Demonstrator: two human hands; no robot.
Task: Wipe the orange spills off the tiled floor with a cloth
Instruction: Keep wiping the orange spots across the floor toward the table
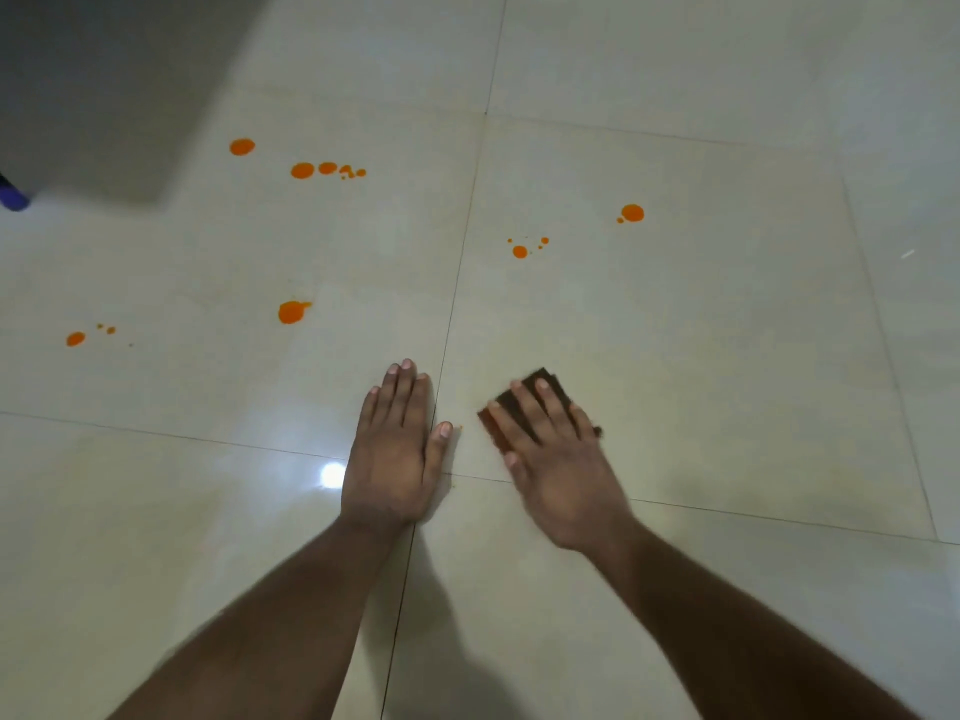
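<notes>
My right hand (558, 459) presses flat on a dark brown folded cloth (540, 383) on the pale tiled floor (727, 356), fingers spread over it. My left hand (395, 449) rests palm down on the floor beside it, holding nothing. Orange spills dot the tiles beyond: a blob (292, 311) ahead of my left hand, drops (76, 338) at far left, a row of drops (303, 170) and one drop (242, 146) further back, small drops (520, 251) and a larger one (632, 213) ahead of the cloth. A tiny orange speck (459, 427) lies between my hands.
A dark grey surface (104, 70) fills the top left corner, with a blue object (13, 197) at its lower edge. A lamp's bright reflection (332, 475) shines on the tile left of my left hand.
</notes>
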